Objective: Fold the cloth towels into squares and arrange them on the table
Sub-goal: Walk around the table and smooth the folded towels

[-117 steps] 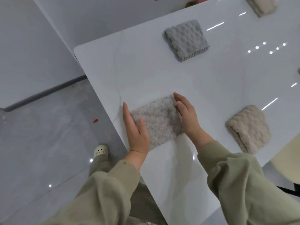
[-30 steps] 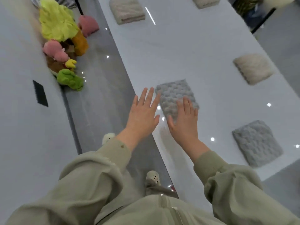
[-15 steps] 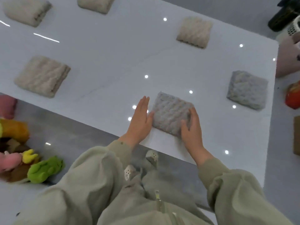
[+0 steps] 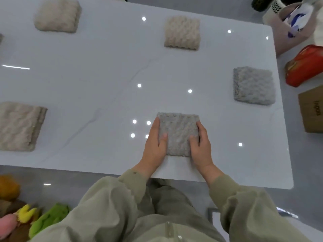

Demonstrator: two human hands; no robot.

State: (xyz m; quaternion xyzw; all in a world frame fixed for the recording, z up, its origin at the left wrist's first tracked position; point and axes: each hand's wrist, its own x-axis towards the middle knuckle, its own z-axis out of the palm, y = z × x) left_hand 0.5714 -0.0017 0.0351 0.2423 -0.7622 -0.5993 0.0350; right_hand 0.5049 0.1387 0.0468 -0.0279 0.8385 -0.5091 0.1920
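Step in hand, by my judgement: squaring and seating a folded grey towel [image 4: 177,133] on the white table [image 4: 104,75], close to its near edge. The left hand [image 4: 154,144] lies against the towel's left side and the right hand [image 4: 201,145] against its right side. On both, the fingers are extended along the edge and the thumb rests on top, so they press the cloth rather than clench it. Whether any fingertip goes under the cloth cannot be told. To do this well, both hands should push inward evenly so the layers line up, the sides should run parallel with the table edge, and the hands should lift straight off so the pile is not dragged. Count of folded towels wholly in view: five. Two are grey, this one and a second grey towel [image 4: 253,85] at the right. Three are pale: a beige towel [image 4: 182,33] at the far centre, a cream towel [image 4: 57,15] at the far left and a beige towel at the left edge [image 4: 19,126]. A sliver at the far left border [image 4: 0,38] may be a sixth, unconfirmed.
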